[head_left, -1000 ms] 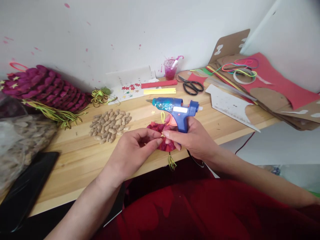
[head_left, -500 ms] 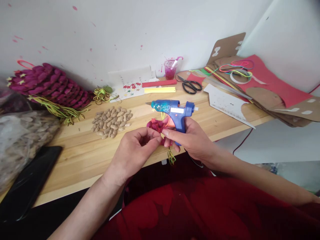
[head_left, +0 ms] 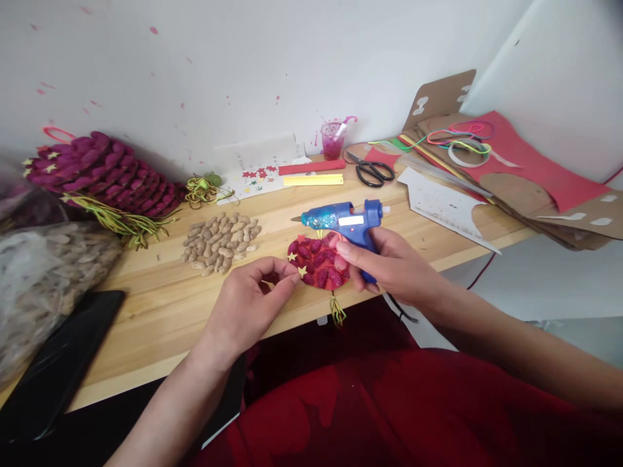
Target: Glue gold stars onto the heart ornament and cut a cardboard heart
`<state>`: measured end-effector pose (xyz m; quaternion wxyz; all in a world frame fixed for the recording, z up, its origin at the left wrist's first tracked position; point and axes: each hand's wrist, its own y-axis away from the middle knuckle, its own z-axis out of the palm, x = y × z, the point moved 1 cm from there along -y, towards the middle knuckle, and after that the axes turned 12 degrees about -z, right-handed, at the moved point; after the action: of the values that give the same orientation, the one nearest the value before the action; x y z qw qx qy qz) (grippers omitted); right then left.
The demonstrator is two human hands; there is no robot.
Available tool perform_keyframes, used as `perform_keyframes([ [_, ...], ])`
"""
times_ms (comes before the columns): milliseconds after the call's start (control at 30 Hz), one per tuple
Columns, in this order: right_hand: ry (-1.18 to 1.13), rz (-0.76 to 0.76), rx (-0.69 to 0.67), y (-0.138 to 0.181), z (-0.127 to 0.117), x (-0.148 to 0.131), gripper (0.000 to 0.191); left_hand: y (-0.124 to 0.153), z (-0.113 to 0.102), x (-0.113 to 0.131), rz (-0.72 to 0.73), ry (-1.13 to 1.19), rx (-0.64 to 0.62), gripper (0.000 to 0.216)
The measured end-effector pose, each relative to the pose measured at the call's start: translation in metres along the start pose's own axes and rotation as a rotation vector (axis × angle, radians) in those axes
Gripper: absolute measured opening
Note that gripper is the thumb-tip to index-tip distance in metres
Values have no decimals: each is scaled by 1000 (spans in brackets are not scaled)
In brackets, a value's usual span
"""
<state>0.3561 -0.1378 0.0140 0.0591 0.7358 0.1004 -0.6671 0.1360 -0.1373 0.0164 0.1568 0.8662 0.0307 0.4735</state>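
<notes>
My right hand [head_left: 389, 259] is wrapped round the grip of a blue glue gun [head_left: 335, 217], whose nozzle points left. Below the gun, a round red ornament [head_left: 321, 269] covered with magenta peanut shells lies at the table's front edge. A yellow-green tassel [head_left: 337, 311] hangs from it over the edge. At the ornament's left side, my left hand [head_left: 257, 292] is closed in a pinch, with a small yellow star [head_left: 302, 272] at the fingertips. Another yellow star [head_left: 291, 257] and a red star [head_left: 300, 239] sit on the ornament's upper left rim.
Loose peanuts [head_left: 221, 241] are piled left of centre. A large magenta decoration [head_left: 107, 172], a bag of peanuts [head_left: 58, 279] and a black case [head_left: 63, 357] stand left. Behind are paper stars [head_left: 260, 172], scissors [head_left: 372, 172] and a paint cup [head_left: 333, 139]. Cardboard [head_left: 516, 188] lies right.
My hands have moved apart, showing the ornament between them. The glue gun has shifted slightly right and down with my right hand; my left hand has drawn left with the star at its fingertips.
</notes>
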Motion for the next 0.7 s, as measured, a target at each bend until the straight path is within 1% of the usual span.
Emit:
perform_keyframes([
  [67, 133, 26, -30, 2, -15, -3, 38, 2, -3, -6, -8, -36, 30, 24],
  [133, 243, 41, -71, 3, -27, -7, 39, 5, -3, -13, -8, -53, 33, 23],
  [233, 404, 10, -129, 4, -37, -14, 40, 9, 3, -18, 47, -53, 21, 18],
  [333, 552, -34, -173, 2, -39, -20, 44, 11, 9, -19, 159, -41, 22, 12],
  [433, 626, -49, -209, -1, -37, -22, 49, 10, 13, -20, 238, -36, 32, 9],
  [567, 663, -56, -211, -4, -36, -22, 50, 9, 18, -23, 277, -23, 27, 7],
  [700, 666, -67, -205, -6, -33, -19, 49, 9, 21, -26, 284, -15, 24, 7],
])
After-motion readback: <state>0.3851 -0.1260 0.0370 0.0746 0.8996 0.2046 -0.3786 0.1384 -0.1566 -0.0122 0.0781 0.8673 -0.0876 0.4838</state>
